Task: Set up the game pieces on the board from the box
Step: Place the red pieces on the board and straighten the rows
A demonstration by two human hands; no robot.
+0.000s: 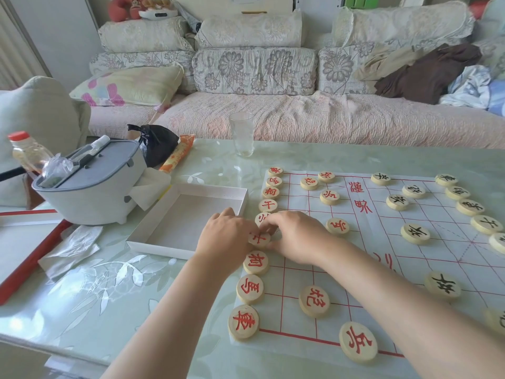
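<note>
A white paper board (382, 242) with red grid lines lies on the table. Round wooden pieces with red characters line its left edge, such as one at the near corner (243, 325); black-character pieces (415, 233) stand along the right. The white box (188, 220) sits left of the board and looks empty. My left hand (226, 240) and my right hand (295, 236) meet at the board's left edge. Their fingertips pinch a red-character piece (259, 238) in the column. Another piece (263, 218) is partly hidden behind my fingers.
A drinking glass (241, 134) stands beyond the board. A grey appliance (93, 184), a bottle (27, 151), a black bag (155, 143) and a snack packet (177, 154) crowd the table's left side. Crumpled tissues (71, 247) lie near the box. A sofa runs behind.
</note>
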